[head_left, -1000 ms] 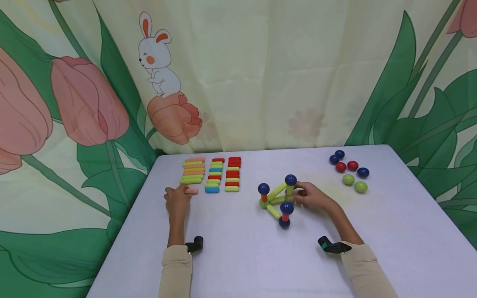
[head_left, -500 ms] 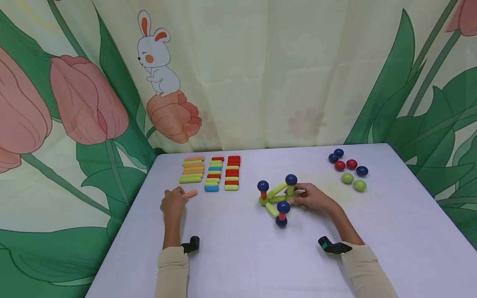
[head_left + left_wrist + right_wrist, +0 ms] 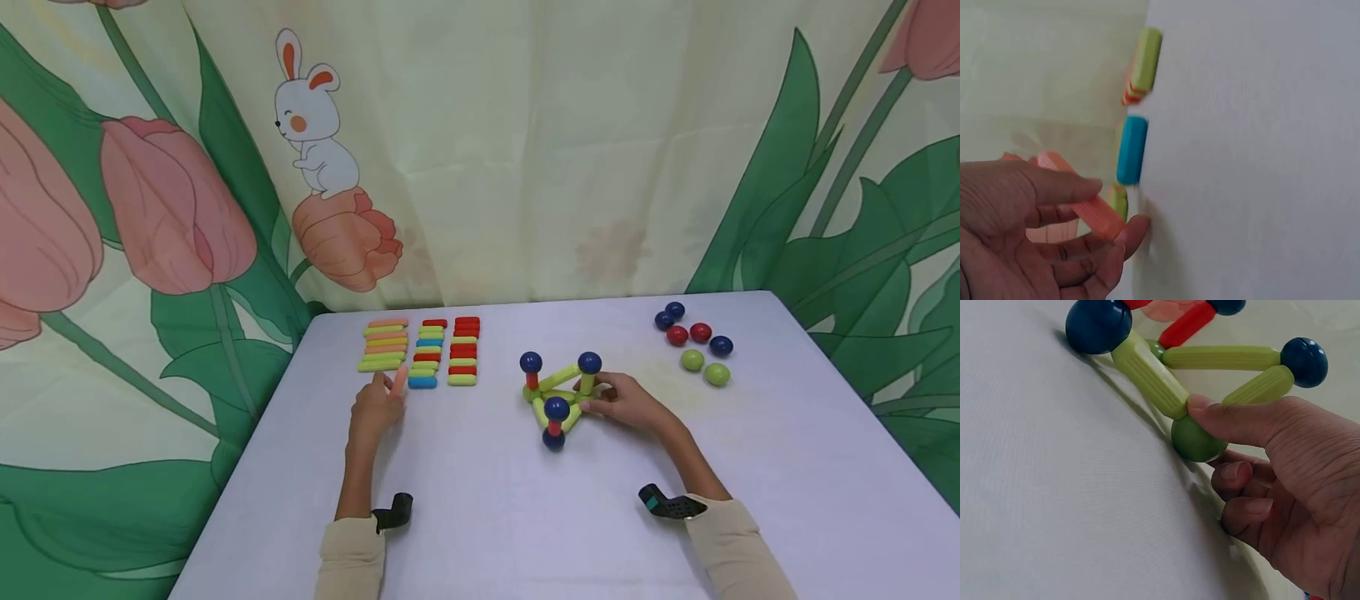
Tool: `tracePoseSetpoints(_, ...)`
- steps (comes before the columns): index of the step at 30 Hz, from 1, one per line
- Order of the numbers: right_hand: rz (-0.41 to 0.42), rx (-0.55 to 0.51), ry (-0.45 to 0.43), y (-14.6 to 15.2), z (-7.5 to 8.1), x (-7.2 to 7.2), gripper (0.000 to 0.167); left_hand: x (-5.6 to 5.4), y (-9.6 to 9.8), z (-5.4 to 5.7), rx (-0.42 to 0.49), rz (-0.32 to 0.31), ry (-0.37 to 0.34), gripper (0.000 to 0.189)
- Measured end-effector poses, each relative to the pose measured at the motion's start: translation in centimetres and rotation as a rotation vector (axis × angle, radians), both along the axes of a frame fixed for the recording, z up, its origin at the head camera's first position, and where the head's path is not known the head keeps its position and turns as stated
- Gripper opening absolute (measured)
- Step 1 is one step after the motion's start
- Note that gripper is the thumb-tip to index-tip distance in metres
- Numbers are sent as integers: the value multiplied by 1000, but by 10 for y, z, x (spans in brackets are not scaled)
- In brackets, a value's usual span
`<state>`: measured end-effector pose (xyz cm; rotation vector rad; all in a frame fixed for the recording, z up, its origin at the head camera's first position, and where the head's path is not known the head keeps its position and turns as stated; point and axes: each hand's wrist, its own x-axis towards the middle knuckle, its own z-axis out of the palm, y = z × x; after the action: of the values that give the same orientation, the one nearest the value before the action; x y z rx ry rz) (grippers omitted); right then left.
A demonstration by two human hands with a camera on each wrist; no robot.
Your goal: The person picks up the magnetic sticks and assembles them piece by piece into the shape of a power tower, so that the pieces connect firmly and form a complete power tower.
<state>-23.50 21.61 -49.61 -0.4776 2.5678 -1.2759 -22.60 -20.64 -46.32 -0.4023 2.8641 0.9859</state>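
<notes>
My left hand [image 3: 377, 410] pinches a salmon-orange magnetic stick [image 3: 1102, 220] between thumb and fingers, just in front of the rows of sticks. At mid-table stands a frame of magnetic sticks and balls [image 3: 558, 377]: lime sticks form a triangle at the base, with short uprights at its corners. Each upright carries a dark blue ball [image 3: 557, 408] on top. My right hand [image 3: 626, 402] holds the frame's right corner, thumb against the green ball [image 3: 1196, 440] and the end of a lime stick [image 3: 1154, 381]. Its index finger is partly hidden behind the corner.
Three columns of sticks lie at the back left: long orange and lime ones [image 3: 386, 342], a mixed column with a blue stick [image 3: 422, 382] in front, and red and lime ones [image 3: 463, 348]. Loose blue, red and green balls [image 3: 717, 374] lie at the back right. A printed curtain hangs behind.
My left hand first drew back slightly, then moved forward and right, turning the orange stick to point away. The frame's front blue corner has swung left, and a lime stick now shows joining it to the right corner.
</notes>
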Motion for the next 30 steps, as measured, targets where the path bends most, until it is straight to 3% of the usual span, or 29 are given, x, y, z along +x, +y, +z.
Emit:
tracePoseSetpoints(3,-22,14,-2,-1,-3,1,44,3,14,4,98,-57,42,29)
tracePoseSetpoints(7,-59,30,12,-3,-5,3,44,7,46,5,297,-140,96,31)
tracePoseSetpoints(12,-91,40,7,-5,-4,6,42,7,96,-2,546,-215,40,35)
tracePoseSetpoints(19,-83,41,14,-9,-4,8,40,7,135,-16,600,-264,-4,30)
tracePoseSetpoints(30,-87,63,24,-9,-3,8,42,5,148,-26,634,-362,-17,26)
